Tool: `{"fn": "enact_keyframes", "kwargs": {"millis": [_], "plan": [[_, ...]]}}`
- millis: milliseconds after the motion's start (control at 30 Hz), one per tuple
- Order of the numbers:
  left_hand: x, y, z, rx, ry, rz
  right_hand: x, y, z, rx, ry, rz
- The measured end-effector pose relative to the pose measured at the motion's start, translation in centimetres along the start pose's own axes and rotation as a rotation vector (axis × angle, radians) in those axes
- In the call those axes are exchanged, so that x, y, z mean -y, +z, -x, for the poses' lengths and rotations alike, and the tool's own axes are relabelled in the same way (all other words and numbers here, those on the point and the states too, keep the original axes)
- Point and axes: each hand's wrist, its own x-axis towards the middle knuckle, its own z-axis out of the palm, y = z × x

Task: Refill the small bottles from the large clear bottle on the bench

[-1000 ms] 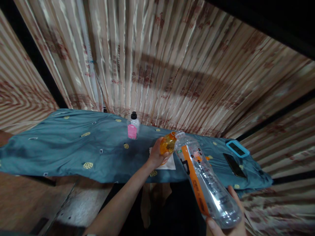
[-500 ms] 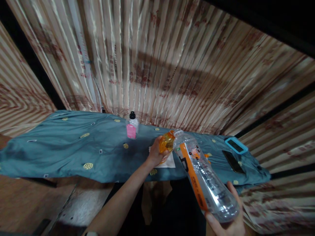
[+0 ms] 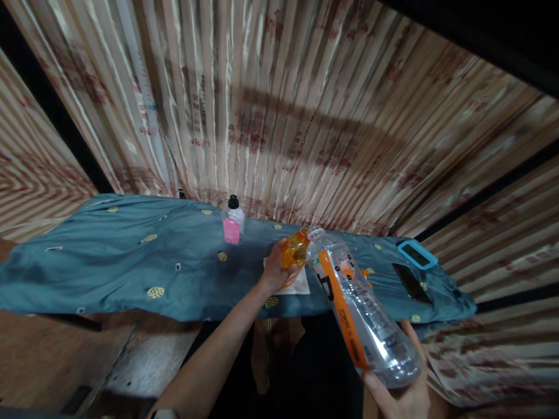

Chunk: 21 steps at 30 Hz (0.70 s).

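Note:
My left hand (image 3: 274,272) is closed round a small orange see-through bottle (image 3: 294,250), whose open mouth points up and to the right. My right hand (image 3: 399,384) grips the base of a large clear plastic bottle (image 3: 362,308) with an orange and white label. The large bottle is tilted, its uncapped neck lying up against the mouth of the orange bottle; whether liquid passes between them I cannot make out. Beneath my left hand lies a white sheet or cloth (image 3: 300,285), partly hidden. Small orange pieces (image 3: 367,276) show behind the large bottle.
A clear bottle with a pink label and black cap (image 3: 233,221) stands at the back of the teal cloth-covered table (image 3: 109,256). To the right lie a black phone (image 3: 411,283) and a blue-framed device (image 3: 417,254). A pleated curtain (image 3: 279,116) hangs close behind.
Both hands and both bottles keep nearly the same pose. The whole view has shifted very slightly.

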Motion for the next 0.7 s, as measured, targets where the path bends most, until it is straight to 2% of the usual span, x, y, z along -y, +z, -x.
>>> {"fn": "enact_keyframes", "kwargs": {"millis": [267,533,700], "plan": [[0.0,-0.1,0.0,0.006,0.055,0.010,-0.8,-0.3,-0.2,0.022,-0.033,-0.014],[-0.3,-0.3,0.0,0.019,0.055,-0.001,-0.2,-0.1,-0.2,0.013,-0.073,0.026],[-0.2,-0.3,0.0,0.009,0.035,-0.014,-1.6,-0.6,-0.5,0.031,-0.094,0.062]]}}
